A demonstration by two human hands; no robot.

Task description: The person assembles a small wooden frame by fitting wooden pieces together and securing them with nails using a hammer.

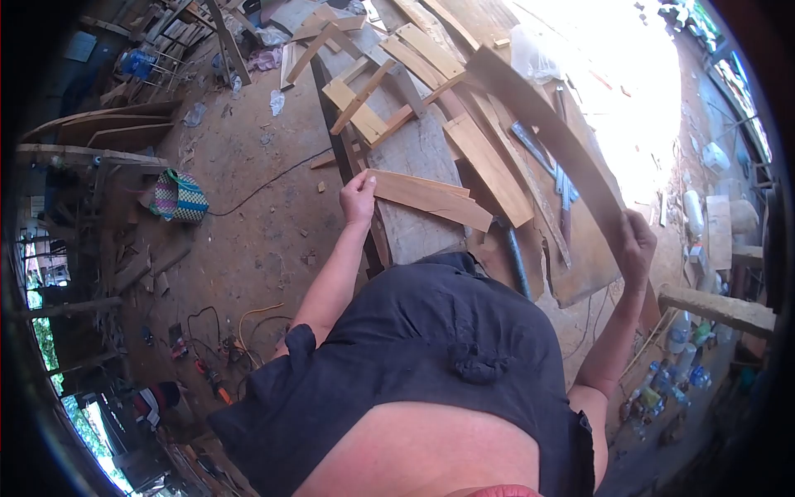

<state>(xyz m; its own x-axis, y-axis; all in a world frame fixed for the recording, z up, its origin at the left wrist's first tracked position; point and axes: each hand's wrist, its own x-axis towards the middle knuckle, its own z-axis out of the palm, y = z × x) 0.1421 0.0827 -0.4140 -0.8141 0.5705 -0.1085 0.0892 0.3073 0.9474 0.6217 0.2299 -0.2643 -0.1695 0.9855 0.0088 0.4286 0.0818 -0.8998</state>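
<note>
My left hand (pixel 358 199) is closed on the near end of short wooden boards (pixel 431 199). At least two seem stacked there, fanned slightly apart at the far end, above the grey workbench (pixel 426 228). On the other side, my right hand (pixel 638 242) grips one end of a long wooden plank (pixel 571 149). The plank slants up and away to the left, its far end near a wooden frame (pixel 397 116) on the bench. Between my hands lies a wide loose board (pixel 490 170). The fingertips of my right hand are partly hidden.
A metal square (pixel 538 149) and a dark blue pipe-like bar (pixel 515 261) lie on the right side of the bench. A woven basket (pixel 180 197) stands on the floor at left. Cords and a power tool (pixel 214 383) lie lower left. Plastic bottles (pixel 662 381) gather at right.
</note>
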